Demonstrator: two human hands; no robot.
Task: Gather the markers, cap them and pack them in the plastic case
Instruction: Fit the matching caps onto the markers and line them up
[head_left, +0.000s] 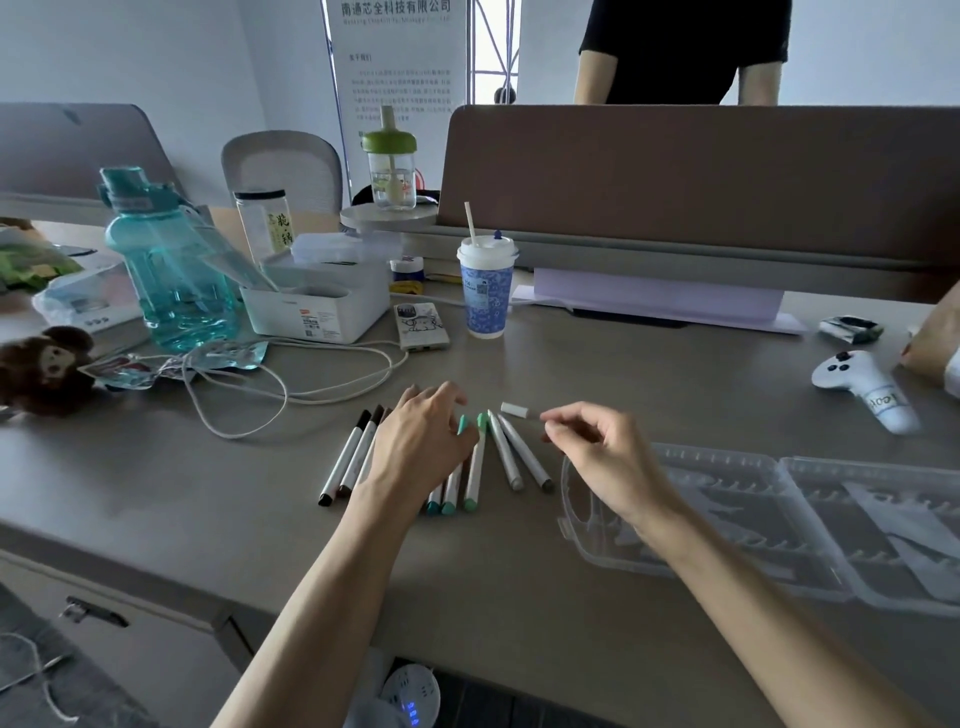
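Observation:
Several white-barrelled markers lie side by side on the grey desk (519, 597). Black and brown capped ones (349, 457) are on the left, teal and green ones (475, 462) in the middle. Two uncapped grey markers (508, 453) lie on the right, tips pointing away. My left hand (421, 441) rests on the middle markers with its fingers bent over them. My right hand (602, 457) pinches the end of a small white-grey cap (515, 409) just beyond the grey markers. The clear plastic case (779, 525) lies open under my right wrist.
A white cable (249, 389) loops left of the markers. Behind stand a teal water bottle (166, 260), a white box (317, 306), a power bank (421, 325) and a blue cup (485, 291). A white controller (862, 384) lies far right. A person (680, 47) stands behind the partition (675, 182).

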